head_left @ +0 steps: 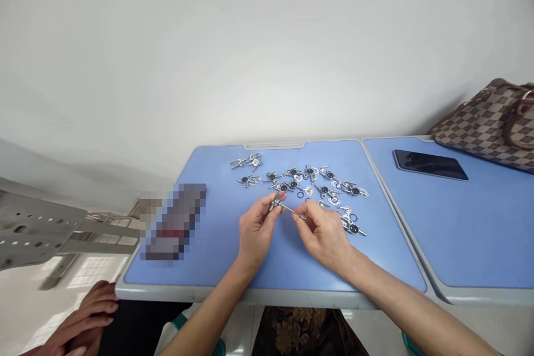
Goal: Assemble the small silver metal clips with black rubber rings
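Observation:
My left hand (pixel 255 229) pinches a small silver metal fitting (pixel 276 202) between thumb and fingers, above the middle of the blue table (pixel 217 245). In my right hand (pixel 327 236) is a thin screwdriver (pixel 288 209), its shaft slanting up and left so that the tip meets the fitting. How the tip sits on it is too small to tell. Beyond both hands lie several similar metal fittings with round black centres (pixel 325 190), mixed with flat metal plates and dark rings (pixel 300 195). A few silver pieces (pixel 255 163) lie apart near the back.
A blurred-out dark rectangular object (pixel 177 222) lies on the table's left side. On the adjoining right table (pixel 467 228) are a black phone (pixel 430 164) and a checkered bag (pixel 484 122). Another person's hands (pixel 89 317) rest at the lower left. A white wall stands behind.

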Demonstrator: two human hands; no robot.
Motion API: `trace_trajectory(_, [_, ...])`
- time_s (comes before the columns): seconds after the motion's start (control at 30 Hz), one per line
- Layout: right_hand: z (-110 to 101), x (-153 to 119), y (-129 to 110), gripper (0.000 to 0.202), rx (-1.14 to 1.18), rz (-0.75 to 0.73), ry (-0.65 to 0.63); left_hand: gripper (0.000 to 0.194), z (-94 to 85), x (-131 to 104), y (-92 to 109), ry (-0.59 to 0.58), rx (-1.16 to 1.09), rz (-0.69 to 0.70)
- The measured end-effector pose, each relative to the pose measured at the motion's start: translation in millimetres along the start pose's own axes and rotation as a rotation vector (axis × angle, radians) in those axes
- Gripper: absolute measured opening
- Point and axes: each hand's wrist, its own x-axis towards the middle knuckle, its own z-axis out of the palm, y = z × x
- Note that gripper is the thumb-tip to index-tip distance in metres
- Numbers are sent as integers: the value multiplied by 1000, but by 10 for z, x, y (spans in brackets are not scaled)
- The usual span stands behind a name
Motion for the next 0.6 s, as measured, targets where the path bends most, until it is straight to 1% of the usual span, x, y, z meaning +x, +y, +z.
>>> trace_trajectory(0.1, [-7, 20, 52, 23, -41, -94, 41, 24, 0, 4, 6, 0, 1, 6])
trace_trajectory(0.27, [-15, 35, 70, 30, -242, -227, 92, 23, -5, 9, 11, -11, -13, 19])
trace_trajectory(0.33, [5, 17, 47, 31, -318, -252, 97, 24, -11, 8, 6, -16, -12, 25])
trace_trajectory(0.4, [26, -2, 23, 35, -345, -236, 75, 25, -19, 6, 0, -20, 7, 40])
trace_trajectory(0.47, [27, -2, 8, 39, -260, -136, -7, 26, -28, 3, -3, -20, 51, 67])
trace_trajectory(0.5, [16, 9, 8, 41, -155, -47, -72, 26, -32, 1, -2, -19, 80, 83])
trace_trajectory(0.6, [-51, 77, 28, 42, 336, 290, -282, 26, -36, 0, 21, -29, 173, 136])
